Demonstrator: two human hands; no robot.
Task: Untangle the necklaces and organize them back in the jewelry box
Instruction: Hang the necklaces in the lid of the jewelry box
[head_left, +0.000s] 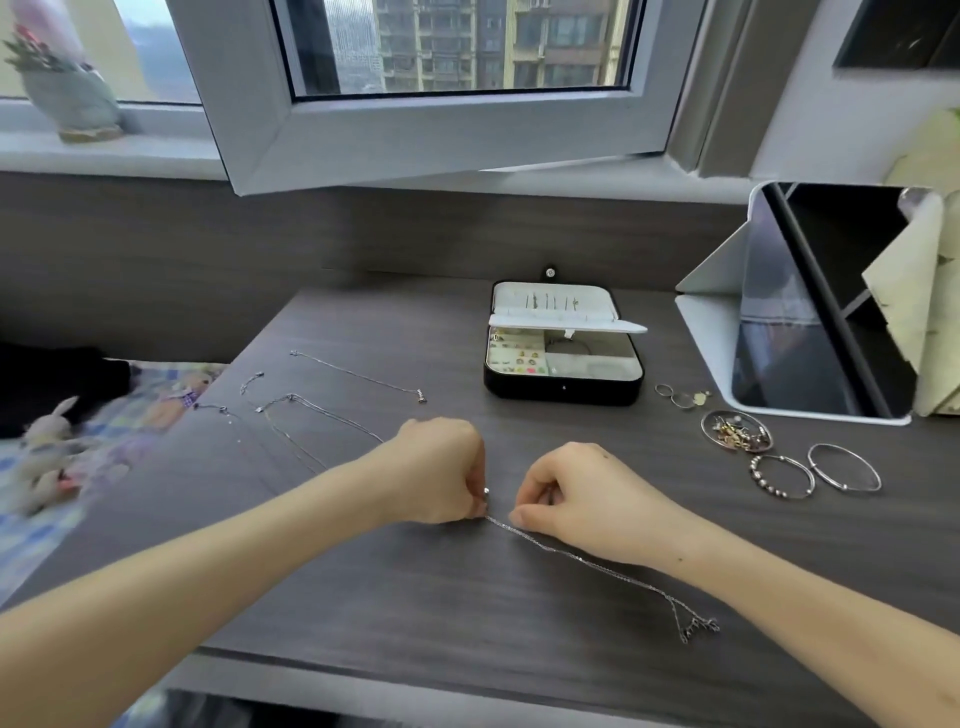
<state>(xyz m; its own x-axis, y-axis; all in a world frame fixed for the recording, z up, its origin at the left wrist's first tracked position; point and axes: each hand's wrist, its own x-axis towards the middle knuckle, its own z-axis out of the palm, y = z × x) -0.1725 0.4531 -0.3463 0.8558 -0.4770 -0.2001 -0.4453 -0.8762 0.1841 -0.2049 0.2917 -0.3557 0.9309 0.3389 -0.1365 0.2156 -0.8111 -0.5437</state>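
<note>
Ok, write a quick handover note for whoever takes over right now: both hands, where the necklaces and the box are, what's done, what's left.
Left hand: pinches one end of the thin silver chain necklace.
Right hand: pinches the same chain right beside it; the rest trails right across the dark wood-grain desk to its pendant.
Black jewelry box with white lining: open, at the back of the desk.
Done: several other thin silver chains lie spread apart on the desk's left side.
Left: finish this chain, then put all of them into the box.
</note>
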